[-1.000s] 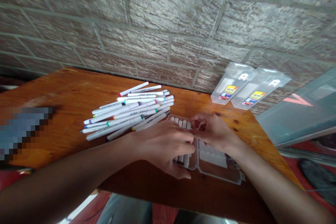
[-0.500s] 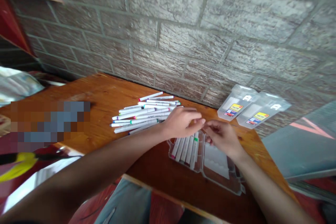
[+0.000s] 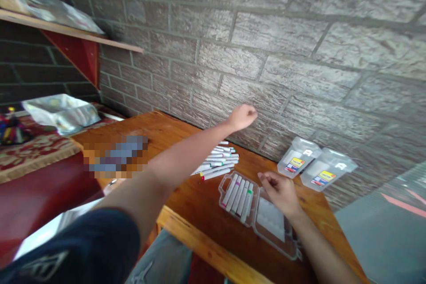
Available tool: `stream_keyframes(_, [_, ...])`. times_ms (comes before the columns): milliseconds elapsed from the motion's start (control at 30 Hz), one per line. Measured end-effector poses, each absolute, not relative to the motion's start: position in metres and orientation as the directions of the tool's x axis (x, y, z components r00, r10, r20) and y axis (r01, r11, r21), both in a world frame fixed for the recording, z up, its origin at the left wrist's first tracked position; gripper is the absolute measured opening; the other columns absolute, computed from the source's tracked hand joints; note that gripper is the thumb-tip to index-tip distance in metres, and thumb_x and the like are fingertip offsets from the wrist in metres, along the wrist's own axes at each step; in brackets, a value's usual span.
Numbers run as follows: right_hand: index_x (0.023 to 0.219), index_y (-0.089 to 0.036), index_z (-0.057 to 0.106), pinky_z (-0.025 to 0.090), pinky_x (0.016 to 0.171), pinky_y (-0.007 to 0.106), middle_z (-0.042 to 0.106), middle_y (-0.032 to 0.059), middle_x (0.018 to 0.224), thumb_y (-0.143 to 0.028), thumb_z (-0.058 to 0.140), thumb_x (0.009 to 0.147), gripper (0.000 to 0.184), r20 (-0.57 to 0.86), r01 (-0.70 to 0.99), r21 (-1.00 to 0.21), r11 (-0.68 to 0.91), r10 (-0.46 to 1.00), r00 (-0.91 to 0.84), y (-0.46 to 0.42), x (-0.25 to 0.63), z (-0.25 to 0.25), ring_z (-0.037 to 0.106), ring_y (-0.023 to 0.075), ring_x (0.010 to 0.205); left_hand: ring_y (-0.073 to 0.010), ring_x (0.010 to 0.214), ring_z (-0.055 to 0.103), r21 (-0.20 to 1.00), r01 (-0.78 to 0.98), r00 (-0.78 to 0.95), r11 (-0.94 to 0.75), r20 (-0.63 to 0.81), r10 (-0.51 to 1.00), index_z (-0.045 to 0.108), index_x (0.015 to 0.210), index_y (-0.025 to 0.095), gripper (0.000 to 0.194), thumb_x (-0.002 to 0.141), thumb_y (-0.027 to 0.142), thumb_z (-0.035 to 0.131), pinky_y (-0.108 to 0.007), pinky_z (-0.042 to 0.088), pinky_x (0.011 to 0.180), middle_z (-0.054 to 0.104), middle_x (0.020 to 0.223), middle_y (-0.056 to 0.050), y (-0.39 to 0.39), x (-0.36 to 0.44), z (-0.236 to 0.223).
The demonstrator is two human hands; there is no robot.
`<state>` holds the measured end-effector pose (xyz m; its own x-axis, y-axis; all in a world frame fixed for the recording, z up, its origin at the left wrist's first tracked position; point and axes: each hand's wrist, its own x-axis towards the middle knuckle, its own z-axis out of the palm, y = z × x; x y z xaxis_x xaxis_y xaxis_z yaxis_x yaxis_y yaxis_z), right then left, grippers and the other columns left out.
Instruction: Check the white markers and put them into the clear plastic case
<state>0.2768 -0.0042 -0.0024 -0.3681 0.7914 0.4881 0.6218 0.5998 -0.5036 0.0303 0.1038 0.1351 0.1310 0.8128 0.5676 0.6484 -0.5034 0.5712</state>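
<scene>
Our left hand [image 3: 243,117] is raised beyond the loose pile of white cylindrical markers [image 3: 221,159], our right hand [image 3: 278,190] at the open clear plastic case [image 3: 256,209].
We find the pile past the case's far-left corner, long axes mostly crosswise to its hinge, with our left arm nearer, partly covering it; the row of white markers [image 3: 238,197] inside the case runs along the hinge. Both hands have curled fingers; we cannot tell whether either grips anything. Brown wooden counter [image 3: 201,202] separates the case from the near edge, while two translucent boxy bins [image 3: 327,171] bound its far-right side.
</scene>
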Motion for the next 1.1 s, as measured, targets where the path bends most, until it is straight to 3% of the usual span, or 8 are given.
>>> stream_keyframes(100, [0.066,-0.021,0.058,0.036,0.052,0.027,0.049,-0.0026,0.057,-0.056,0.054,0.103,0.052,0.509,0.607,-0.498,0.619,0.775,-0.374,0.0,0.278,-0.005,0.046,0.0135,0.051,-0.0186,0.08,0.068,0.452,0.757,0.271,-0.472,0.44,0.856,0.077,0.073,0.017,0.014,0.08,0.016,0.065,-0.026,0.048,0.079,0.076,0.077,-0.005,0.081,-0.033,0.116])
stream_keyframes(233, [0.064,-0.021,0.053,0.035,0.053,0.027,0.046,-0.0034,0.056,-0.055,0.054,0.104,0.052,0.514,0.589,-0.502,0.633,0.766,-0.386,0.003,0.278,-0.009,0.045,0.013,0.052,-0.0211,0.08,0.068,0.324,0.887,0.29,-0.33,0.167,0.942,0.072,0.063,0.015,0.016,0.079,0.011,0.07,-0.029,0.051,0.078,0.072,0.071,-0.006,0.049,-0.11,0.08])
stream_keyframes(300, [0.065,-0.021,0.054,0.034,0.054,0.028,0.047,-0.0036,0.056,-0.054,0.054,0.104,0.051,0.514,0.588,-0.501,0.635,0.765,-0.388,0.003,0.277,-0.009,0.046,0.013,0.052,-0.0234,0.087,0.071,0.279,0.923,0.27,-0.265,0.022,0.963,0.076,0.08,0.011,0.01,0.087,0.019,0.074,-0.034,0.056,0.082,0.075,0.088,-0.008,0.04,-0.135,0.066])
stream_keyframes(400, [0.065,-0.021,0.054,0.034,0.055,0.028,0.048,-0.0033,0.056,-0.053,0.054,0.104,0.05,0.519,0.595,-0.493,0.636,0.763,-0.386,0.002,0.276,-0.009,0.046,0.0133,0.052,-0.0275,0.113,0.069,0.246,0.95,0.232,-0.194,-0.136,0.963,0.066,0.131,0.016,0.038,0.1,0.038,0.069,-0.046,0.061,0.093,0.067,0.133,-0.011,0.037,-0.156,0.054])
stream_keyframes(500, [0.065,-0.021,0.055,0.034,0.055,0.029,0.05,-0.003,0.057,-0.053,0.053,0.104,0.05,0.515,0.602,-0.482,0.637,0.762,-0.393,0.0,0.274,-0.008,0.046,0.0136,0.053,-0.029,0.116,0.068,0.238,0.958,0.216,-0.162,-0.222,0.951,0.064,0.134,0.016,0.041,0.1,0.039,0.069,-0.047,0.061,0.095,0.065,0.137,-0.011,0.04,-0.163,0.045])
stream_keyframes(700, [0.065,-0.022,0.056,0.036,0.056,0.028,0.053,-0.0026,0.056,-0.053,0.053,0.103,0.049,0.482,0.598,-0.486,0.637,0.766,-0.424,-0.003,0.272,-0.006,0.05,0.0141,0.052,-0.0296,0.115,0.068,0.201,0.962,0.239,-0.184,-0.3,0.923,0.066,0.132,0.015,0.041,0.099,0.039,0.07,-0.046,0.061,0.094,0.065,0.136,-0.011,0.044,-0.172,0.029])
stream_keyframes(967, [0.067,-0.021,0.061,0.037,0.055,0.028,0.057,-0.0017,0.056,-0.053,0.052,0.103,0.049,0.443,0.588,-0.507,0.631,0.775,-0.45,-0.008,0.268,-0.002,0.051,0.0137,0.051,-0.0265,0.115,0.068,-0.005,0.979,0.195,-0.202,-0.248,0.949,0.063,0.135,0.017,0.04,0.101,0.038,0.067,-0.048,0.061,0.096,0.065,0.135,-0.013,0.04,-0.207,0.039])
stream_keyframes(1100, [0.067,-0.021,0.063,0.037,0.054,0.028,0.057,-0.0014,0.055,-0.053,0.053,0.102,0.048,0.458,0.586,-0.491,0.644,0.763,-0.455,-0.009,0.267,0.001,0.051,0.0134,0.05,-0.0293,0.102,0.071,-0.036,0.99,0.13,-0.135,-0.117,0.985,0.074,0.096,0.01,0.018,0.097,0.024,0.063,-0.04,0.055,0.094,0.076,0.101,-0.017,0.034,-0.232,0.072])
